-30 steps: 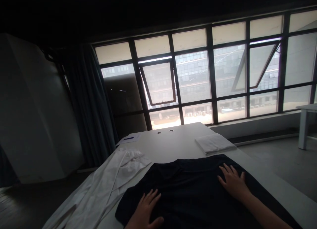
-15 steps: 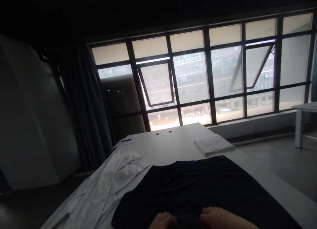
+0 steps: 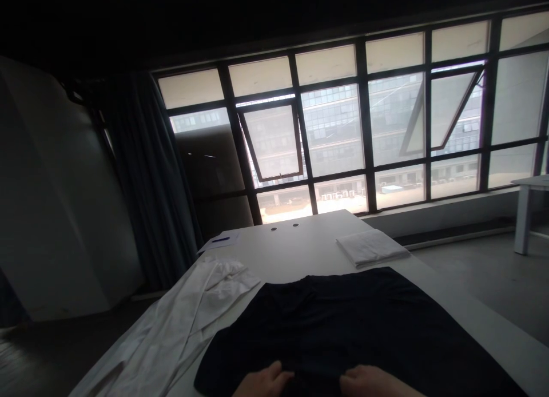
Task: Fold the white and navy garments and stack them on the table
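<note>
Writing: none legible; marks on the paper [image 3: 218, 242] are too small to read, and a blue pen [image 3: 220, 239] lies on it.
Black cloth [image 3: 326, 328]: flat on the table, running out of frame toward the person, far edge facing the window.
Left hand [image 3: 266, 381]: at the cloth's near part.
Right hand [image 3: 369, 382]: just beside the left, also on the cloth.
Fingers: bent at the cloth, cut off by the frame; spread or pinching, cannot tell.
Table [image 3: 309, 242]: white, two small holes, long axis toward the window.
Nearby: white garment [image 3: 180, 322] left, folded white cloth [image 3: 369, 247] ahead.
Room: window [image 3: 334, 134], dark curtain [image 3: 141, 174].
</note>
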Tool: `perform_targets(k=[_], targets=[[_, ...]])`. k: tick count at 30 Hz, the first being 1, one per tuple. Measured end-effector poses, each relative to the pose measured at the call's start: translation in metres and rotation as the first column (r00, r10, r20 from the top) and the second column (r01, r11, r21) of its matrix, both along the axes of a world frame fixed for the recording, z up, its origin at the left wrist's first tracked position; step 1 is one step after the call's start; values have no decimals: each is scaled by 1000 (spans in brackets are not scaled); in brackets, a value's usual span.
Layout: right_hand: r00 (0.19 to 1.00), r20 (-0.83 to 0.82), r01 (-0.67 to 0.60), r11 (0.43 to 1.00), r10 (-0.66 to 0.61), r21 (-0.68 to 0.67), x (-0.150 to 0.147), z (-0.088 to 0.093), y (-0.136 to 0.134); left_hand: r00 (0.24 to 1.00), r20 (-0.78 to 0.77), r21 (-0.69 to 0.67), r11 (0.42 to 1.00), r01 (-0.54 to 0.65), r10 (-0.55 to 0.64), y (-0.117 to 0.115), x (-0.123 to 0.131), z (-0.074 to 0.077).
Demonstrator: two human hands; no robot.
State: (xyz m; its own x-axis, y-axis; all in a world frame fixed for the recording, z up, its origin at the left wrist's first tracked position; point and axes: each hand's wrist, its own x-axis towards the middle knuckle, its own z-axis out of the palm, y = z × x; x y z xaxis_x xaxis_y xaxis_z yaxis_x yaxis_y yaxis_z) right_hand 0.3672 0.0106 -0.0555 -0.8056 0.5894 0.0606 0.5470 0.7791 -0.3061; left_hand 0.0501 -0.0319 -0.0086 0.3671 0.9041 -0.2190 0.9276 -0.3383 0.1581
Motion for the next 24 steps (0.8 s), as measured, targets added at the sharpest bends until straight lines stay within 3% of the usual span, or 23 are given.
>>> perform_targets(k=[2, 5, 9, 12, 15, 18, 21, 24], targets=[[995, -33, 90, 994, -92, -58, 6, 23, -6, 995, -99, 8, 1000, -23, 24, 2, -4, 0], [985, 12, 172, 982, -171, -79, 7, 42, -12, 997, -77, 121, 992, -17, 26, 5, -10, 1], [971, 113, 216, 976, -211, -26, 1, 40, -16, 1000, 0, 256, 966, 24, -25, 8, -12, 4], [969, 80, 232, 972, -235, 42, 10, 35, -14, 995, 100, 245, 969, -5, -20, 7, -14, 12], [938, 8, 347, 937, -347, 45, 41, 41, -2, 982, 142, 226, 962, -154, 124, 2, -26, 26], [849, 40, 526, 850, -527, 28, 85, 52, 21, 937, 226, 256, 912, -321, 267, -4, -43, 37], [786, 52, 615, 788, -616, 46, 126, 53, 46, 918, 280, 265, 896, -355, 281, -6, -54, 36], [750, 92, 652, 756, -655, 62, 153, 40, 65, 936, 209, 259, 906, -333, 284, -2, -59, 25]])
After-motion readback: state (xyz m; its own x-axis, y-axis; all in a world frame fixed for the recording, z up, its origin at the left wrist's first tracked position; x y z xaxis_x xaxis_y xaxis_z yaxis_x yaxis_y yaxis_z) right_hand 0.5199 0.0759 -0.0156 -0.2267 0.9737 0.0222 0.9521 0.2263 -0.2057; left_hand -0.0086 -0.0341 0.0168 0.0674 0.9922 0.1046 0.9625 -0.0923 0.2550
